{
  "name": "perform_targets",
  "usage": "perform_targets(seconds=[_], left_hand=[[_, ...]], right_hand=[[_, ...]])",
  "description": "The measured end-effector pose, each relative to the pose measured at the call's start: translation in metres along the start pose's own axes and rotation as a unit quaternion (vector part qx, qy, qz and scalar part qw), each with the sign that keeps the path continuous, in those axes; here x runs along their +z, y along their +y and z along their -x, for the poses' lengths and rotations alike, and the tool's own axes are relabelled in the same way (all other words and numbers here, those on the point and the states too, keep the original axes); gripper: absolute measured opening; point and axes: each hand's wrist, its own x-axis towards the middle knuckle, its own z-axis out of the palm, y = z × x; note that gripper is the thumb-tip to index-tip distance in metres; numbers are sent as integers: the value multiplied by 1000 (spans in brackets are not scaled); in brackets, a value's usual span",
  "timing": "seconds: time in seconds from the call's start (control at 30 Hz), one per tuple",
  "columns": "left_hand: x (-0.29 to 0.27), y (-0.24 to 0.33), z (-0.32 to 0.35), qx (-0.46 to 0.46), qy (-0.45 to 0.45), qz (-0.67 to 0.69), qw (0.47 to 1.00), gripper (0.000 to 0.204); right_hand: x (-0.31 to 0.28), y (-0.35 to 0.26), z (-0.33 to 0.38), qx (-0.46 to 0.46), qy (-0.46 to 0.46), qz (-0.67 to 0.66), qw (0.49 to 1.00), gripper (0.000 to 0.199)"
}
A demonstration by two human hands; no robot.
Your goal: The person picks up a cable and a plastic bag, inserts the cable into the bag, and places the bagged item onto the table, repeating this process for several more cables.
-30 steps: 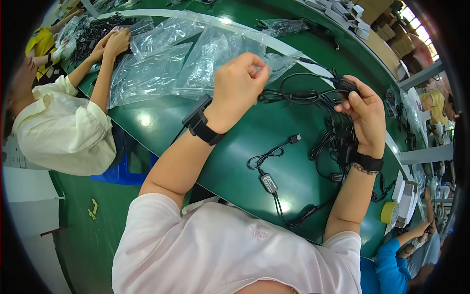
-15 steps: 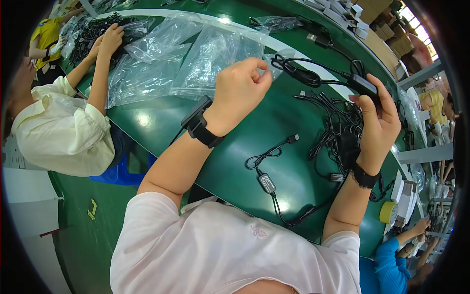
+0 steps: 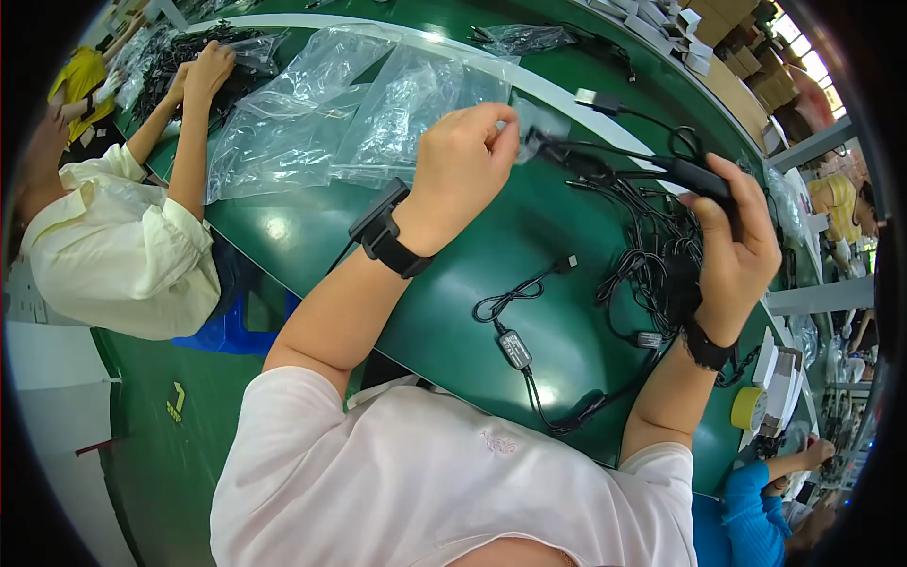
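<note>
Right grip (image 3: 742, 257) holds cable (image 3: 697, 178) | left grip (image 3: 463, 175) curled, contents unclear | green table (image 3: 435, 312) | cartons (image 3: 775, 87) beyond

no words legible, tiny pale print (image 3: 514, 347) on a black cable module (image 3: 517, 359) toward half past four, more on another black block (image 3: 648, 339) near half past three, pink embroidered lettering (image 3: 498, 442) on a pale shirt (image 3: 378, 472) near half past five

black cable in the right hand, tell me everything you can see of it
The black cable looks plastic-coated, with a slim dark box gripped in the right hand. A thin lead loops above the box and ends in a plug whose bright metal tip points left. More cable runs left from the box into a bundle, blurred at its far end. It hangs above the green table.
</note>
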Motion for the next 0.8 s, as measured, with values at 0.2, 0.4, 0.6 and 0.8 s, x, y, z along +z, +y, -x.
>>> perform_targets(seconds=[0.2,0.4,0.6,0.8], left_hand=[[4,10,3,-21,-50,24,998,11],[2,10,4,-132,-73,106,983,14],[0,14,0,-167,-89,161,969,13],[-3,20,4,-158,-98,182,966,14]], right_hand=[[-19,-6,4,79,9,-93,993,28],[-20,-5,2,79,-87,-16,993,28],[-25,-8,4,83,-70,-1,994,28],[0,-10,-1,-75,-11,92,993,29]])
